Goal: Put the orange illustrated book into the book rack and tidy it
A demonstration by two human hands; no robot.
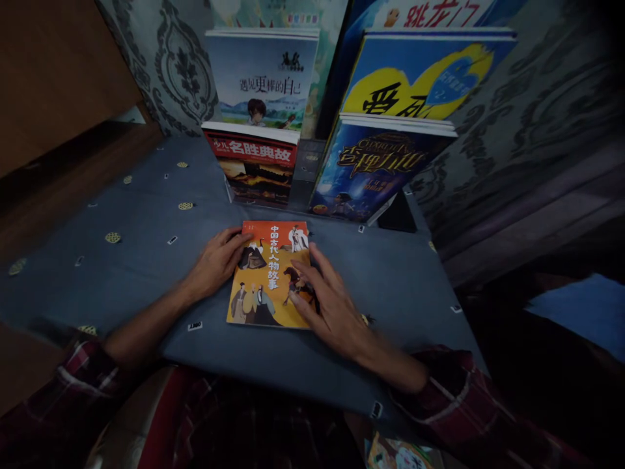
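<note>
A thin orange book [263, 260] with white Chinese characters and painted figures in old-style robes lies face up on the cloth-covered table. At its upper left edge, my left hand [219, 262] is closed on the book, with fingertips over the cover's margin; the thumb is hard to make out. Across the right side of the cover reaches my right hand [332, 309], its fingers apart and nothing held in them. The right fingers partly hide a painted horse and rider.
Behind the orange book, two stacked display rows hold a red book [258, 163], a pale blue book [263, 81], a dark blue book [371, 166] and a yellow-and-blue book [430, 75]. A dark flat object [398, 212] lies at right. Another colourful book [400, 453] shows below the table's front edge.
</note>
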